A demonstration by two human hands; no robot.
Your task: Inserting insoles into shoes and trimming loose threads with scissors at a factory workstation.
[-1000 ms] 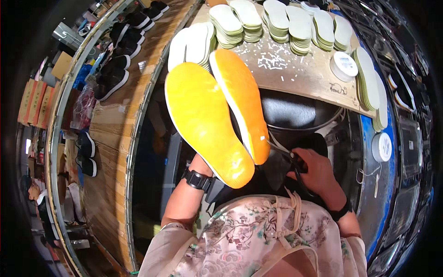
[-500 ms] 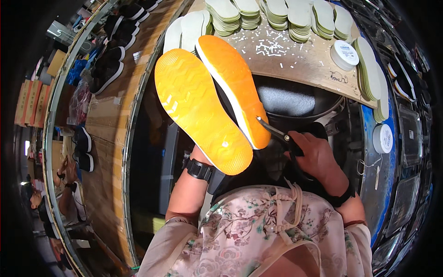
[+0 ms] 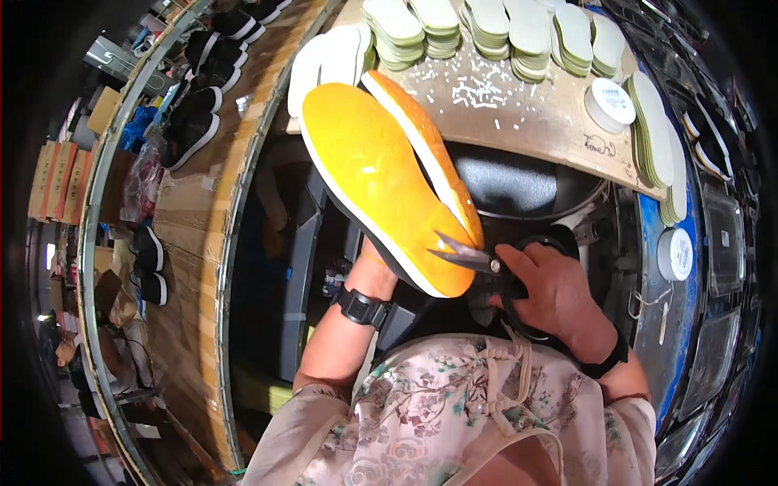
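Scissors (image 3: 493,265) have moved from the right shoe (image 3: 442,162) to over the left shoe's (image 3: 373,174) lower end, blades parted; the right hand (image 3: 555,287) grasps their handles. Behind the raised, orange-soled pair is the left hand (image 3: 375,253), fingers hidden, so its grip cannot be told. Beyond, insole stacks (image 3: 528,28) and white scraps (image 3: 478,95) lie on a board (image 3: 535,144).

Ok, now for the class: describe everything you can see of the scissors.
The scissors have pointed, metallic-looking blades, parted in a narrow V from a round pivot, and dark handles, partly hidden by the grip of the right hand. They point left over the lower end of the left orange sole; whether the blades touch it is unclear.
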